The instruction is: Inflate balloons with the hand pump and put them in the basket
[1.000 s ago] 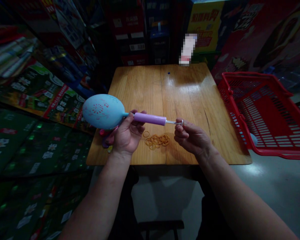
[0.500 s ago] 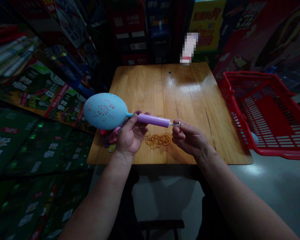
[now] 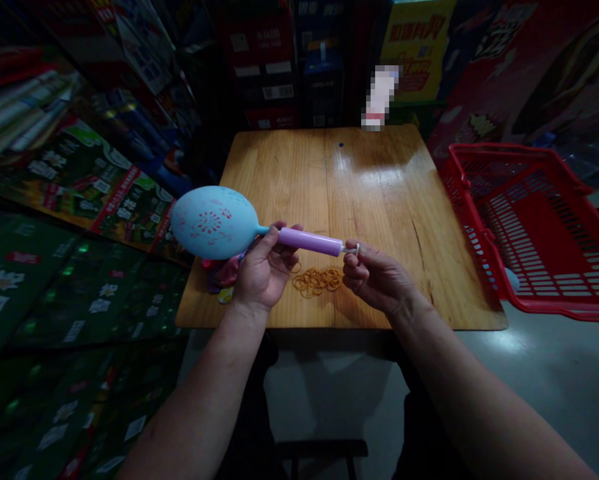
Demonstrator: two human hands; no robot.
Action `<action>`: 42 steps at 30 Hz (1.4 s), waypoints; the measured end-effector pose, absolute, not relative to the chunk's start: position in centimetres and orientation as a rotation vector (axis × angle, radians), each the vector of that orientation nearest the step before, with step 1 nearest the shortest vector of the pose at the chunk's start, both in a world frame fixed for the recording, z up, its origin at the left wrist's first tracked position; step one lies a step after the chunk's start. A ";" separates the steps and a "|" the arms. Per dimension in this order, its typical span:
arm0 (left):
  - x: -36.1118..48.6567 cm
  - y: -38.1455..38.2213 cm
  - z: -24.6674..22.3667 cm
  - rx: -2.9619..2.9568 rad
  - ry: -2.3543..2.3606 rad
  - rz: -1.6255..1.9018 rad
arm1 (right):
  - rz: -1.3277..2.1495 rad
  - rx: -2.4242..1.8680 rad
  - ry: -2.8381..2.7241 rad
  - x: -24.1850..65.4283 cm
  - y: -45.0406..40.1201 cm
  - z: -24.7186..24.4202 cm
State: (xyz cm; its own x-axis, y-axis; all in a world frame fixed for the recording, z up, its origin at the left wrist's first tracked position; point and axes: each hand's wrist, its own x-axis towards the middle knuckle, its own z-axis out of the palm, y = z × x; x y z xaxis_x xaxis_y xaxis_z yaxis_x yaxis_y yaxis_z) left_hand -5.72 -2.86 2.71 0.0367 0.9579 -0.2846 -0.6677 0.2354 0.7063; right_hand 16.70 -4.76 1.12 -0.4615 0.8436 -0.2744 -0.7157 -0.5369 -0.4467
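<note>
A light blue balloon (image 3: pixel 214 223) with red flower prints, swollen with air, is fitted by its neck over the left end of a purple hand pump (image 3: pixel 310 241). My left hand (image 3: pixel 265 270) is closed around that joint, its thumb pressing the balloon's neck to the pump. At the other end, my right hand (image 3: pixel 376 273) grips the pump's white handle, with only a short bit of rod showing. Beneath the pump lies a heap of tan rubber bands (image 3: pixel 318 281). Partly hidden behind my left hand are limp balloons (image 3: pixel 224 272) in pink and other colours.
The wooden table (image 3: pixel 379 193) carries these things. On its right stands a red shopping basket (image 3: pixel 499 267), with something pale blue low behind its slats. Stacked green cartons (image 3: pixel 99 300) crowd the left side, and more boxes (image 3: pixel 266 60) line the back.
The pump's rod shows slightly shorter as my right hand has moved a little closer to the barrel. Both hands keep their hold; the whole view has shifted slightly.
</note>
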 end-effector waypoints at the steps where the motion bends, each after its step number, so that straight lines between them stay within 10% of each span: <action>1: -6.1 -2.7 2.9 0.433 0.823 1.326 | 2.062 -0.592 -0.327 17.1 -4.6 1.5; 42: -7.1 -2.3 2.6 0.448 0.794 1.414 | 1.968 -0.634 -0.276 18.1 -4.4 2.1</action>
State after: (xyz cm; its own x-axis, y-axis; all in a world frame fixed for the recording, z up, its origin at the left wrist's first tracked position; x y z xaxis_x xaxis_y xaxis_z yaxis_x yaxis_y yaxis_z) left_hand -7.10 -2.29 2.64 -0.0323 0.9748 -0.2206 -0.6957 0.1365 0.7053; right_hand 18.14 -4.36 2.07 -0.3549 0.8809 -0.3130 -0.7609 -0.4667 -0.4507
